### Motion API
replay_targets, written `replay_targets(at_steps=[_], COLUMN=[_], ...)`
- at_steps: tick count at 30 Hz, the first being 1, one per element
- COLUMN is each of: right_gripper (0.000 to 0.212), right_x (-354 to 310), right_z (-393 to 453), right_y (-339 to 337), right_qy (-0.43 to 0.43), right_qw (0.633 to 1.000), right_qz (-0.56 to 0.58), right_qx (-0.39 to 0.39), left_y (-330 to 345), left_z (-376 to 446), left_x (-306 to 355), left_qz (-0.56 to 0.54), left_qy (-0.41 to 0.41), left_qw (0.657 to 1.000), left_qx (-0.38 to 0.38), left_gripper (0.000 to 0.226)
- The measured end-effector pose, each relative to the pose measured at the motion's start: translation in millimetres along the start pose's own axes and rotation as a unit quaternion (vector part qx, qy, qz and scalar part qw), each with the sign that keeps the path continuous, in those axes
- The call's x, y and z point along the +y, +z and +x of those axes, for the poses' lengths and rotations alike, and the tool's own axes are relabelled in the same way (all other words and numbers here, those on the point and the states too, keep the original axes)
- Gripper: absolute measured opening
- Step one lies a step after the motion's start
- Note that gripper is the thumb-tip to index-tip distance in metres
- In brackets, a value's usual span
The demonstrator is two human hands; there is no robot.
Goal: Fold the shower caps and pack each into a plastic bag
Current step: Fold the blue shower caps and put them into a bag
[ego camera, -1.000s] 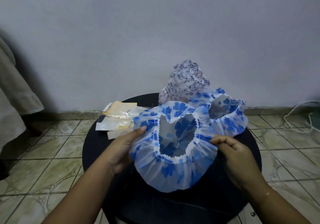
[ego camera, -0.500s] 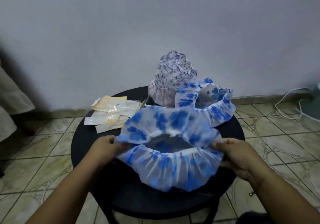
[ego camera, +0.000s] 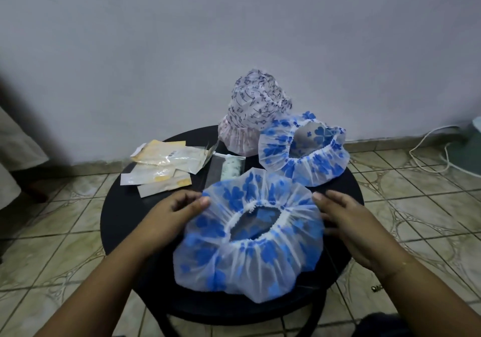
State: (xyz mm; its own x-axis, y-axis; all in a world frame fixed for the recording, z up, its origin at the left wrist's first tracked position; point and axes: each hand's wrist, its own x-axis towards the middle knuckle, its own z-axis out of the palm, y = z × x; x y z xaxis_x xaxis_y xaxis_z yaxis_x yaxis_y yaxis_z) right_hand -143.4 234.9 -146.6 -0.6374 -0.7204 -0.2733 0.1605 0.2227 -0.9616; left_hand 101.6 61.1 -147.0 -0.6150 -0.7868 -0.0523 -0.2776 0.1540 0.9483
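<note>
Blue-flowered and flimsy, the shower cap point(ego camera: 250, 235) lay opening-up on the near part of the round black table point(ego camera: 122, 214), and my worry was that its springy elastic rim would pop any fold open, or slide it off the near edge. Left hand point(ego camera: 169, 214) and right hand point(ego camera: 348, 219) flanked it, fingers loosely spread, touching its sides, gripping nothing firmly.

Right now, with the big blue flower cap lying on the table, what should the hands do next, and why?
Probably fold it in half. The nearest blue-flowered cap lies spread on the black table, opening up, not yet folded. The left hand and right hand rest at its opposite edges, well placed to bring one side over the other. It looks too wide for the plastic bags as it is.
</note>
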Motion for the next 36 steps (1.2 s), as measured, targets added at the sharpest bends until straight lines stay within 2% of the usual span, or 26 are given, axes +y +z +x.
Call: replay_targets(at_steps=[2, 4, 6, 7, 10, 12, 13, 15, 17, 21, 23, 25, 27, 29, 32, 34, 36], right_gripper=[0.06, 0.039, 0.028, 0.032, 0.054, 0.061, 0.065, 0.071, 0.072, 0.072, 0.076, 0.074, 0.068, 0.074, 0.074, 0.063, 0.058], right_x=[1.0, -0.1, 1.9, 3.6, 6.2, 7.1, 7.4, 8.3, 7.3, 3.9, -0.9, -6.5, -8.8, -6.9, -1.7, -0.2, 0.9], right_z=[-3.7, -7.9, -8.2, -6.7, 2.3, 9.1, 11.1, 11.1, 7.6, 4.0, 0.2, -5.4, -8.8, -8.2, 0.7, 5.5, 9.7], right_y=[-1.9, -3.7, -2.5, -0.6, 5.5, 5.3, 4.1, 0.8, -0.3, -3.5, -6.3, -9.0, -11.0, -11.4, -13.3, -16.9, -24.1], right_qy=[-0.002, -0.005, -0.015, -0.024, -0.049, -0.049, -0.044, -0.019, -0.012, -0.012, 0.012, 0.034, 0.061, 0.074, 0.08, 0.086, 0.097], right_qw=[0.982, 0.975, 0.981, 0.989, 0.998, 0.994, 0.997, 0.997, 0.983, 0.963, 0.949, 0.959, 0.981, 0.991, 0.993, 0.993, 0.993], right_qz=[-0.186, -0.223, -0.192, -0.145, 0.045, 0.093, 0.064, -0.069, -0.178, -0.262, -0.309, -0.279, -0.176, -0.053, 0.061, 0.077, 0.06], right_qx=[0.03, 0.007, -0.02, -0.017, 0.011, 0.016, 0.019, 0.037, 0.052, 0.067, 0.063, 0.016, -0.053, -0.096, -0.054, -0.023, 0.003], left_y=[2.0, 3.1, 3.0, 2.8, 3.0, 3.2, 3.5, 6.8, 13.7, 28.4, 32.9, 33.7, 30.6, 25.9, 18.1, 10.1, 0.8], left_z=[2.1, 4.3, 5.8, 6.4, 5.6, 3.5, 1.8, -0.4, -1.1, 4.8, 7.2, 8.9, 9.7, 10.7, 10.6, 10.3, 10.9], left_x=[-2.3, -8.0, -11.6, -12.8, -11.4, -7.3, -5.8, -6.6, -9.0, -14.0, -16.0, -14.9, -13.1, -10.5, -11.6, -14.7, -16.3], left_qz=[0.061, 0.119, 0.155, 0.17, 0.176, 0.18, 0.196, 0.211, 0.193, 0.164, 0.16, 0.139, 0.122, 0.101, 0.048, 0.059, 0.099], left_qy=[-0.022, -0.045, -0.064, -0.068, -0.011, 0.026, 0.034, 0.033, 0.033, 0.047, 0.034, 0.02, -0.001, -0.04, -0.087, -0.098, -0.093], left_qw=[0.996, 0.99, 0.985, 0.982, 0.984, 0.982, 0.977, 0.971, 0.976, 0.984, 0.983, 0.986, 0.991, 0.994, 0.993, 0.99, 0.988], left_qx=[0.052, 0.056, 0.046, 0.045, 0.003, -0.053, -0.077, -0.107, -0.095, 0.048, 0.088, 0.091, 0.062, 0.013, -0.057, -0.08, -0.072], left_gripper=[0.045, 0.033, 0.014, 0.021, 0.065, 0.075, 0.077, 0.072, 0.056, 0.004, 0.013, 0.014, 0.03, 0.046, 0.057, 0.062, 0.064])
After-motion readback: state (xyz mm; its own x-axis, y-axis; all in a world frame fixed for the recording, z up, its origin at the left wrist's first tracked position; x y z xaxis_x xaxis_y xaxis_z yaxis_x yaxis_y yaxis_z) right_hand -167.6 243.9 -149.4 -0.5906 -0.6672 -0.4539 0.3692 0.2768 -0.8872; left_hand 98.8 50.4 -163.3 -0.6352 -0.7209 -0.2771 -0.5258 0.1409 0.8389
